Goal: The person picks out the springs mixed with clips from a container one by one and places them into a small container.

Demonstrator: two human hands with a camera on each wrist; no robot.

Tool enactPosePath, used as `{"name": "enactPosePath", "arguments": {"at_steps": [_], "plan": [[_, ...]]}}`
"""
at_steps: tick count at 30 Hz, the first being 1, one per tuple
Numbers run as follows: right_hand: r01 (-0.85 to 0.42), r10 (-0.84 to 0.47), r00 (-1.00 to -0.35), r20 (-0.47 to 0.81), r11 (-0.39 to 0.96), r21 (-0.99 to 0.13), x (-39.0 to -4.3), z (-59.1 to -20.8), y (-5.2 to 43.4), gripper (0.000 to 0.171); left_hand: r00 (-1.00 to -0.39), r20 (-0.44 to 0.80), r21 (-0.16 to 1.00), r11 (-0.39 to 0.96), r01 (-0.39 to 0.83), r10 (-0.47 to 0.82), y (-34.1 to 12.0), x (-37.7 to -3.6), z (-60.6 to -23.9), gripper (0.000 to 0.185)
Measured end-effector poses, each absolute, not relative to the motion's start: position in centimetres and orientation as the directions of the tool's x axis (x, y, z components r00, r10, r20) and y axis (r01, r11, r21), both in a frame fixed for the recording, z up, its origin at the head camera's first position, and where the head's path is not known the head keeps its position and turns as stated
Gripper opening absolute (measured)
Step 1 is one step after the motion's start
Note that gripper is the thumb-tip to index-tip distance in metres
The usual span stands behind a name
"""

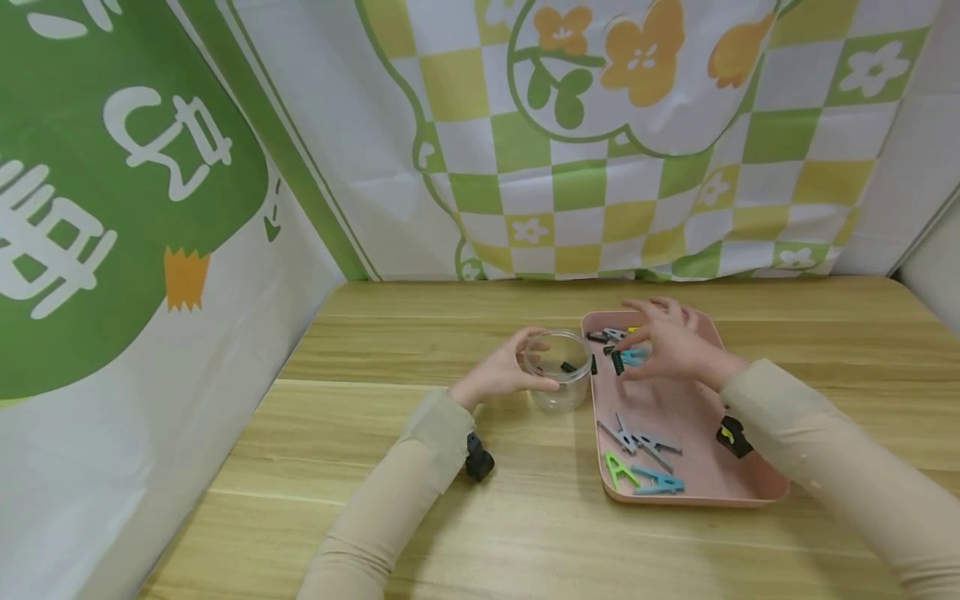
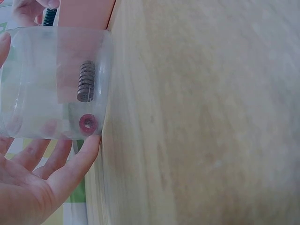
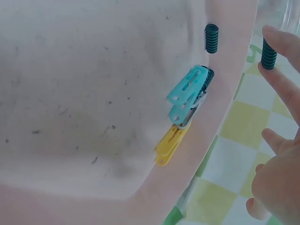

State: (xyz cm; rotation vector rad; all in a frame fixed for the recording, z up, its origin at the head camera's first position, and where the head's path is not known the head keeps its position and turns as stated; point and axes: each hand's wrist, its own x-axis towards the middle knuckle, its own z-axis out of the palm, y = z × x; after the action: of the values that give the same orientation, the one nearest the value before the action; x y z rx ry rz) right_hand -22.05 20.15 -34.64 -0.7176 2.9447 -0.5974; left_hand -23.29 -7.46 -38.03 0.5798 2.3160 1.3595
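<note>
My left hand (image 1: 501, 372) holds a clear plastic jar (image 1: 558, 397) upright on the table, thumb and fingers around its sides. Through the jar's wall, the left wrist view shows a dark coil spring (image 2: 86, 83) and a red ring-shaped end (image 2: 88, 124) at the bottom. Over the far part of a pink tray (image 1: 693, 462), my right hand (image 1: 670, 343) pinches a dark green spring (image 3: 268, 55) between thumb and index finger. Below it in the tray lie another spring (image 3: 212, 38), one partly hidden spring (image 3: 208, 77), and blue (image 3: 187, 91), grey and yellow (image 3: 171, 146) clothespins.
At the tray's near end are grey clothespins (image 1: 656, 442), a green clothespin (image 1: 619, 471) and a blue clothespin (image 1: 660, 481). A black object with a yellow mark (image 1: 733, 437) shows by the right sleeve. Another black object (image 1: 478, 460) is beside the left sleeve. Printed cloth hangs behind the table.
</note>
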Motion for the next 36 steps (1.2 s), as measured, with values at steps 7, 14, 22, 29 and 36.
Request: {"name": "enactPosePath", "arguments": {"at_steps": [7, 14, 22, 29, 36], "plan": [[-0.435, -0.454, -0.890, 0.043, 0.817, -0.379, -22.1, -34.1, 20.4, 0.032, -0.837, -0.126, 0.882, 0.447, 0.151, 0.532, -7.4, -23.2, -37.9, 0.083], [-0.448, -0.463, -0.885, 0.056, 0.810, -0.378, -22.4, -33.5, 20.3, 0.033, -0.836, -0.126, 0.882, 0.447, 0.152, 0.534, -7.5, -23.2, -37.9, 0.082], [-0.427, -0.450, -0.892, 0.038, 0.813, -0.396, -22.5, -32.9, 19.9, 0.032, -0.838, -0.128, 0.881, 0.449, 0.149, 0.530, -7.5, -23.3, -38.0, 0.082], [-0.461, -0.470, -0.880, 0.069, 0.810, -0.363, -22.3, -32.5, 19.5, 0.033, -0.841, -0.126, 0.884, 0.444, 0.146, 0.526, -7.5, -23.4, -38.2, 0.082], [-0.457, -0.470, -0.880, 0.063, 0.807, -0.373, -22.4, -32.1, 19.0, 0.035, -0.840, -0.122, 0.884, 0.443, 0.150, 0.528, -7.5, -23.5, -38.3, 0.083]]}}
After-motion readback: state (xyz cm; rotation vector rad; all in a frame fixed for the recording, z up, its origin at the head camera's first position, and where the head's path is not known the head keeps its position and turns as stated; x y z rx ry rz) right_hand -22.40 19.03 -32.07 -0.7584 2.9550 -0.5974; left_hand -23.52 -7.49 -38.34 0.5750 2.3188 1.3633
